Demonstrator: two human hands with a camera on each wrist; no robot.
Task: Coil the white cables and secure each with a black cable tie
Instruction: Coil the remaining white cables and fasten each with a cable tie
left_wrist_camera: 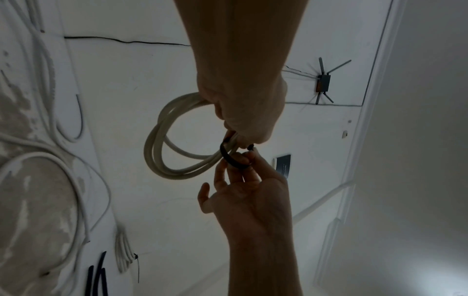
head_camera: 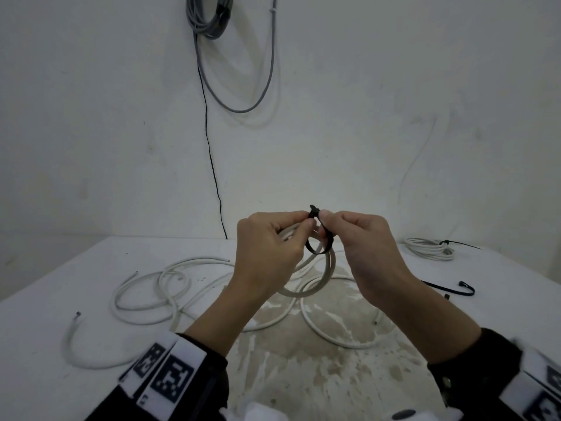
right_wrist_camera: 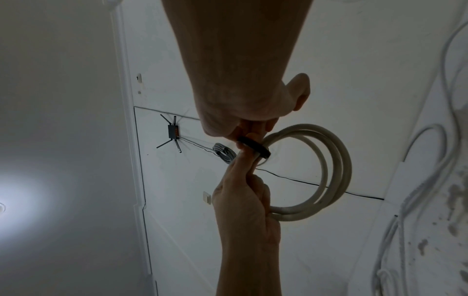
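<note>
Above the table both hands hold up a small coil of white cable (head_camera: 322,284). My left hand (head_camera: 302,223) grips the coil's top with curled fingers. A black cable tie (head_camera: 318,249) loops around the coil's strands there. My right hand (head_camera: 329,220) pinches the tie near its head, fingertips touching the left hand's. In the left wrist view the coil (left_wrist_camera: 162,152) hangs from the left hand (left_wrist_camera: 243,120), and the right hand (left_wrist_camera: 243,166) pinches the tie (left_wrist_camera: 228,158). In the right wrist view the tie (right_wrist_camera: 255,147) circles the coil (right_wrist_camera: 336,170).
Loose white cables (head_camera: 151,290) sprawl over the white table (head_camera: 45,314), left and centre. A coil bound with a black tie (head_camera: 431,249) lies at the back right. Spare black ties (head_camera: 449,288) lie to the right. Grey cables (head_camera: 209,16) hang on the wall behind.
</note>
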